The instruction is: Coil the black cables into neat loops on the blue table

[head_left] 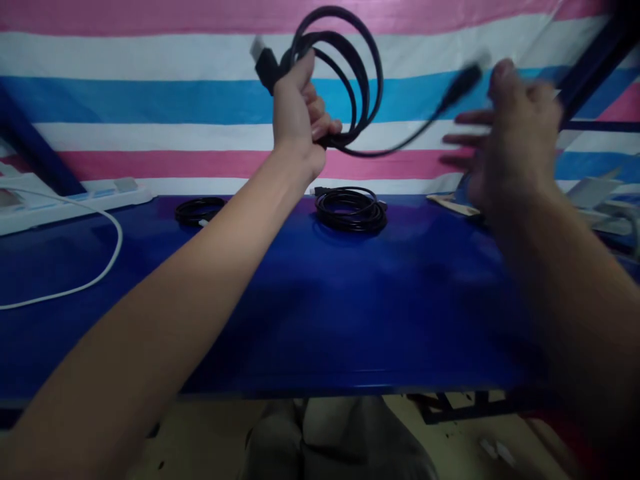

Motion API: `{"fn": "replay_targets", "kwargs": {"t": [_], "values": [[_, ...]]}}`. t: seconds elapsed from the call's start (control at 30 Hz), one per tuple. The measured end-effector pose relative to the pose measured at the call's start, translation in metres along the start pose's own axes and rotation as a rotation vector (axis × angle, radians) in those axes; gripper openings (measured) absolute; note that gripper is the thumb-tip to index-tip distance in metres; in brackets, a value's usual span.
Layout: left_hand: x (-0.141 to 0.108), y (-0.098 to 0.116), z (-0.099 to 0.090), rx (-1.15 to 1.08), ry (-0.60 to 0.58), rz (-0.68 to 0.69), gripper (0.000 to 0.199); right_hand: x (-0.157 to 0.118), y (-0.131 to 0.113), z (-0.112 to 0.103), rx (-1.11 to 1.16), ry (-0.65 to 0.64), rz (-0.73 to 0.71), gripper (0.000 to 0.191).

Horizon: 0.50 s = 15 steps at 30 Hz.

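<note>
My left hand [303, 110] is closed round a black cable [377, 73], raised above the table in front of the striped sheet. Loops of the cable stand out to the right of my fist, and one plug [265, 61] with a metal tip pokes out at the upper left. The other plug [463, 81] hangs free on its loose end, stretching right. Close to that plug, my right hand [523, 127] is blurred, its fingers spread apart; a gap shows between them and the plug.
On the blue table [390, 313] lie a coiled black cable [350, 210] and another coil [197, 210], partly behind my left forearm. At left are a white power strip [100, 197] and a white cord [113, 253]. Papers and packaging [595, 200] sit at the right.
</note>
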<state>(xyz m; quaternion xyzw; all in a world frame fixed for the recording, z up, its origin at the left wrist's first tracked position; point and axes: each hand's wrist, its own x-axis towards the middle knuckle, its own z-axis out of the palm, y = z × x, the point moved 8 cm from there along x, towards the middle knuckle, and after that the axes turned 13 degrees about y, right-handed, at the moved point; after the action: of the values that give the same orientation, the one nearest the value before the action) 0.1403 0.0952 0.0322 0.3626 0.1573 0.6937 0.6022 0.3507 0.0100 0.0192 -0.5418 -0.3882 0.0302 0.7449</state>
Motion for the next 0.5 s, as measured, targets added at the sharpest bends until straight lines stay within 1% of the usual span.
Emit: {"fn": "replay_targets", "kwargs": {"t": [0.03,0.1,0.13,0.17,0.2,0.23,0.3,0.33,0.37,0.43,0.47,0.5], "values": [[0.003,-0.001,-0.001,-0.042,0.035,0.021,0.045,-0.004,0.013,0.010,0.060,-0.096,0.135,0.057],[-0.001,-0.011,-0.002,-0.006,0.060,0.024,0.045,-0.025,0.026,0.039,0.186,-0.378,0.341,0.061],[-0.006,-0.020,-0.003,0.059,0.066,-0.008,0.045,-0.035,0.025,0.050,0.239,-0.468,0.364,0.057],[-0.013,-0.032,-0.005,0.150,0.070,-0.059,0.045,-0.043,0.021,0.058,0.261,-0.525,0.341,0.051],[-0.020,-0.043,-0.006,0.210,0.062,-0.112,0.044,-0.047,0.020,0.063,0.248,-0.524,0.311,0.042],[-0.026,-0.054,-0.007,0.233,0.047,-0.161,0.041,-0.048,0.020,0.065,0.176,-0.489,0.266,0.036],[-0.031,-0.073,-0.009,0.241,0.030,-0.252,0.032,-0.040,0.027,0.065,-0.046,-0.403,0.184,0.035],[-0.030,-0.080,-0.012,0.254,0.037,-0.287,0.027,-0.033,0.032,0.064,-0.204,-0.371,0.129,0.034],[-0.026,-0.086,-0.016,0.316,0.050,-0.297,0.021,-0.026,0.038,0.064,-0.317,-0.359,0.102,0.032],[-0.011,-0.094,-0.026,0.547,0.067,-0.258,0.007,-0.012,0.052,0.064,-0.516,-0.355,0.075,0.027],[-0.002,-0.096,-0.032,0.690,0.059,-0.212,0.005,-0.006,0.059,0.065,-0.583,-0.363,0.081,0.025],[0.005,-0.098,-0.037,0.804,0.047,-0.174,0.014,-0.003,0.066,0.066,-0.657,-0.373,0.078,0.022]]}}
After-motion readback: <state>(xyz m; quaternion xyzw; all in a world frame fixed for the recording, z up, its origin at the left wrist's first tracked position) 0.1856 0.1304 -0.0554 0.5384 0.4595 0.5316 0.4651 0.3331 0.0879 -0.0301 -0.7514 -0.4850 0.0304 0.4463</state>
